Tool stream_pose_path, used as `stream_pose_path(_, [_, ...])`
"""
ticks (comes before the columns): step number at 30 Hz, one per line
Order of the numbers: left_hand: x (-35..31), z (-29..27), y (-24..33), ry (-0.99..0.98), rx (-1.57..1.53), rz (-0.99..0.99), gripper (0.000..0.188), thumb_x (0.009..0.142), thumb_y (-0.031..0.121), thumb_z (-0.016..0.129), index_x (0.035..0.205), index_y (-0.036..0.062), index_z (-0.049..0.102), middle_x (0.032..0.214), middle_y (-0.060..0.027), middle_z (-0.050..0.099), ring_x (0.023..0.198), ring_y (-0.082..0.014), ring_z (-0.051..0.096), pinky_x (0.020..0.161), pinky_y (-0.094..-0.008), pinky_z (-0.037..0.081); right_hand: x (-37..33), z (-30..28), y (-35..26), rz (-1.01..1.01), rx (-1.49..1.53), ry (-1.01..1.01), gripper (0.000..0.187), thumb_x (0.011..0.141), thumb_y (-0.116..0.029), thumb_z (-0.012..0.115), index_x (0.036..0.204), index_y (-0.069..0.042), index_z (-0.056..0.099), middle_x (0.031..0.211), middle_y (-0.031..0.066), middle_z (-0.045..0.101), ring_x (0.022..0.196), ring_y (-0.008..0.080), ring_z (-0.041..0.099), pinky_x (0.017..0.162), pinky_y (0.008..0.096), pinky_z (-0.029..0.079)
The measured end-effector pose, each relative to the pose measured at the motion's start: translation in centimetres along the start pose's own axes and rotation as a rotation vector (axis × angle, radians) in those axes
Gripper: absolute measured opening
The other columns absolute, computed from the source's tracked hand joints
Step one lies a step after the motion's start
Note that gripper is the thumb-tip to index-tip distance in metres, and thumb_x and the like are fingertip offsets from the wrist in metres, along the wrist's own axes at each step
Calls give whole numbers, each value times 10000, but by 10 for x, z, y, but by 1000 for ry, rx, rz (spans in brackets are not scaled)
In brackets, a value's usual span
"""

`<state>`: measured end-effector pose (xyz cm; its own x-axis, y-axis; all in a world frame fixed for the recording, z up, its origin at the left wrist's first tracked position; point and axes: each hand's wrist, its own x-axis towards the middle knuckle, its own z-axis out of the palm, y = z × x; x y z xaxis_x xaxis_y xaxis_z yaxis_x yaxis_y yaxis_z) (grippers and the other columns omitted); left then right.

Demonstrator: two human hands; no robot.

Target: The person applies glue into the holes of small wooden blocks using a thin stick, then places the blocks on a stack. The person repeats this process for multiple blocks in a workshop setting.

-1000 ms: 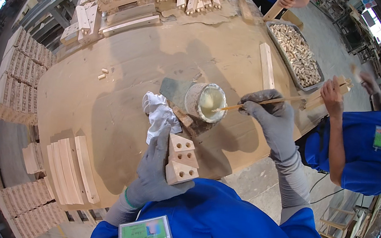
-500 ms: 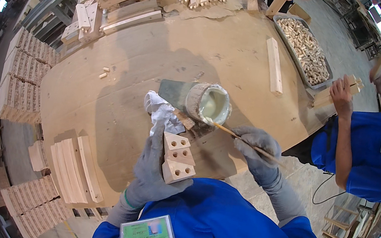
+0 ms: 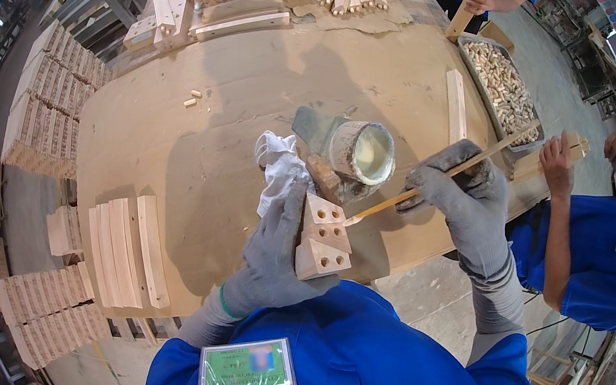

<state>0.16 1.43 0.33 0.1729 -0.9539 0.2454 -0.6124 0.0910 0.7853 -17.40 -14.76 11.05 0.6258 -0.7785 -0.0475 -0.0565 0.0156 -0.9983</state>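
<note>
Left hand (image 3: 271,257) wrapped round three stacked wooden pieces (image 3: 327,232), right hand (image 3: 468,199) gripping a slim stick (image 3: 395,202) well back along its shaft, and its pale tip is right up by the drilled ends! Whether it's touching, I can't tell. Those pieces sit above the near edge of the counter (image 3: 258,99), holes facing up, with the pot (image 3: 359,152) just beyond and a white rag (image 3: 279,163) beside the left fingertips. Here's the danger, as I judge it: a long reach from grip to tip could wobble, smearing the wood around a hole. Slacken the left hand and the stack might slide apart. A careless right wrist swinging back could clip the pot's rim, too.
</note>
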Motion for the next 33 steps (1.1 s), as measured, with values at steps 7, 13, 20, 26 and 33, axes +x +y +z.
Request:
stream_pose_path(7, [-7, 0, 1, 26, -48, 23, 1165, 520, 270, 871, 1419, -57, 207, 1364, -237, 380, 1190, -365, 490, 954, -413, 436, -4, 22, -10, 68, 36, -163, 175, 836, -70, 693, 961, 12, 602, 862, 56, 657, 774, 89, 620, 694, 224, 511])
stream_pose_path(13, [-11, 0, 0, 28, -34, 13, 1165, 524, 269, 863, 1423, -57, 198, 1370, -243, 372, 1190, -370, 488, 958, -415, 437, -5, 24, -12, 89, -41, -155, 199, 839, -90, 697, 974, 17, 596, 867, 55, 654, 781, 78, 614, 694, 221, 512])
stream_pose_path(20, [-11, 0, -1, 29, -29, 6, 1179, 512, 268, 866, 1423, -61, 195, 1370, -244, 373, 1185, -374, 491, 938, -412, 454, -4, 27, -15, 72, -68, -125, 167, 840, -88, 693, 925, 12, 590, 831, 50, 649, 760, 79, 617, 648, 206, 501])
stream_pose_path(26, [-11, -2, 1, 19, -30, -32, 1197, 507, 260, 862, 1428, -69, 172, 1338, -256, 394, 1174, -381, 499, 929, -419, 460, -3, 24, -14, 59, -11, -97, 154, 841, -88, 689, 902, 10, 587, 813, 44, 643, 774, 80, 616, 660, 222, 506])
stream_pose_path(33, [-12, 2, -2, 20, -22, 13, 1247, 507, 264, 860, 1446, -63, 107, 1363, -262, 366, 1197, -393, 479, 947, -422, 451, -6, 40, -9, 101, -27, -155, 184, 856, -99, 673, 969, 26, 598, 845, 45, 645, 778, 81, 608, 685, 228, 503])
